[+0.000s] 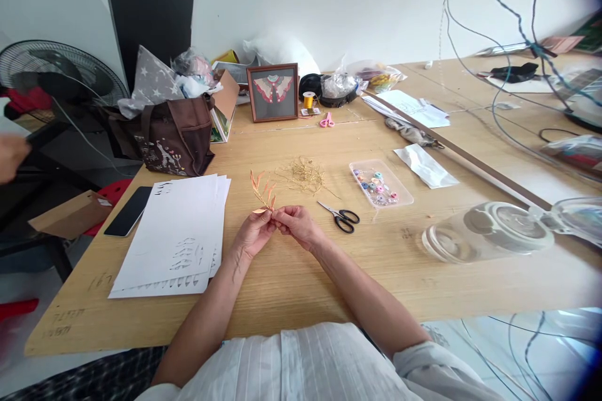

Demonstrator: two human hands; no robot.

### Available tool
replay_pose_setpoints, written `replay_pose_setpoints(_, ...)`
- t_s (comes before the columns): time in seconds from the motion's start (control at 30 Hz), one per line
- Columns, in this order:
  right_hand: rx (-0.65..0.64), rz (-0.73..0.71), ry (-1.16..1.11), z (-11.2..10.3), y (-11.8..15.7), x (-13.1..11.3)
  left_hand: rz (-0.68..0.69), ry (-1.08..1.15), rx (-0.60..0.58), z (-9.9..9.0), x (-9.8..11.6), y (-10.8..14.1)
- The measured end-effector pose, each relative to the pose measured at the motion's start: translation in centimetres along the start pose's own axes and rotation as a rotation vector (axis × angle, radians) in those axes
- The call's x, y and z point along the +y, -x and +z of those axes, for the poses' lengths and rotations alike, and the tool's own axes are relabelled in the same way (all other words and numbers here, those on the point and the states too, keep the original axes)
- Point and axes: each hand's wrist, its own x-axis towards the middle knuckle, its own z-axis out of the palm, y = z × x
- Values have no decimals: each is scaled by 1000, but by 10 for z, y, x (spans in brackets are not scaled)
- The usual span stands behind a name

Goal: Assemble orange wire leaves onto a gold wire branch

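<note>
Just above the table, my left hand (255,230) and my right hand (295,224) meet fingertip to fingertip, both closed in a pinch. Between them rises an orange leaf sprig (263,190) with several narrow leaves on a thin stem. Its lower end disappears behind my fingers. Behind the hands lies a loose tangle of gold wire (306,175). To the right of my right hand rest small scissors (343,217) with black handles, blades slightly apart. Farther right is a clear plastic tray (405,198) with colourful beads or spools in it.
White paper sheets (162,225) with drawings lie at left, beside a black phone (126,212). A clear jar (470,235) lies on its side at right. A framed collar picture (273,93), pink scissors (327,119) and a brown bag (176,135) are farther back. Another person's hand (12,156) shows at far left.
</note>
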Motion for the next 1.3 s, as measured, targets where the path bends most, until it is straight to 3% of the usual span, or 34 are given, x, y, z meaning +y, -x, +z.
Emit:
replay_pose_setpoints(0.23,102,-65,152,3,0,-2,43,47,56,3,-4,-1)
replay_pose_setpoints(0.43,159,-86,170,6,2,-5,138,-51,58,4,-5,-2)
replay_pose_setpoints(0.73,255,-195,409,6,2,3,242,-139,185,6,-1,-1)
replay_pose_setpoints(1.03,391,-568,788,5,4,2,332,-285,290,2,-9,-3)
replay_pose_setpoints(1.3,399,-574,833,1,2,7,200,-171,199,7,-11,-1)
